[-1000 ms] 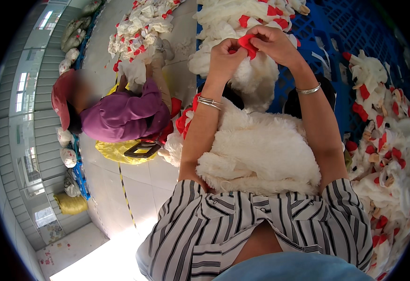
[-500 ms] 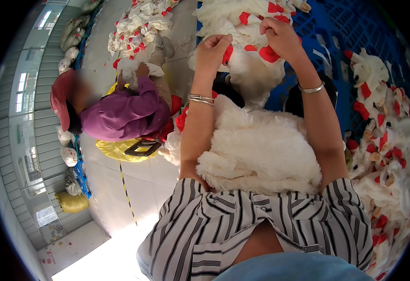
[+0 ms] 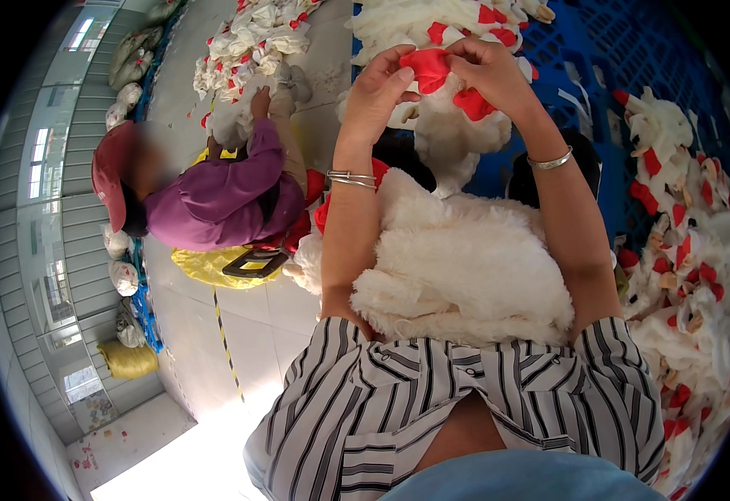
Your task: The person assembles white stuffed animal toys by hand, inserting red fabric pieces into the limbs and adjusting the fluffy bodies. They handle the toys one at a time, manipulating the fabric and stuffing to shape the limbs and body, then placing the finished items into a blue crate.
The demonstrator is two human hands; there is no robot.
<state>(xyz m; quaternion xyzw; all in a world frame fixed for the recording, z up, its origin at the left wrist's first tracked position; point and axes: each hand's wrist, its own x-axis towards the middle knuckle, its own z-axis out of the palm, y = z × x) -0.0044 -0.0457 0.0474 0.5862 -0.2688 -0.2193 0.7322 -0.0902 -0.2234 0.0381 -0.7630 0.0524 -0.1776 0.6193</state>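
Both my hands are raised in front of me on one white plush toy piece with red parts point(image 3: 448, 125). My left hand point(image 3: 377, 88) pinches its red cloth part point(image 3: 426, 67) from the left. My right hand point(image 3: 490, 71) grips the same piece from the right, fingers bent over the red cloth. The toy's white fluffy body hangs below my hands. A heap of white fluffy plush point(image 3: 465, 267) lies on my lap between my forearms. Each wrist bears a silver bangle.
A blue plastic crate surface point(image 3: 632, 50) lies ahead, with several white-and-red plush pieces piled at the right point(image 3: 690, 250) and at the top point(image 3: 415, 21). On the left a person in a purple top and red cap point(image 3: 214, 196) bends over another pile point(image 3: 248, 42) on the tiled floor.
My hands have come slightly closer together on the red part of the toy. The person on the left has stretched an arm toward the far pile.
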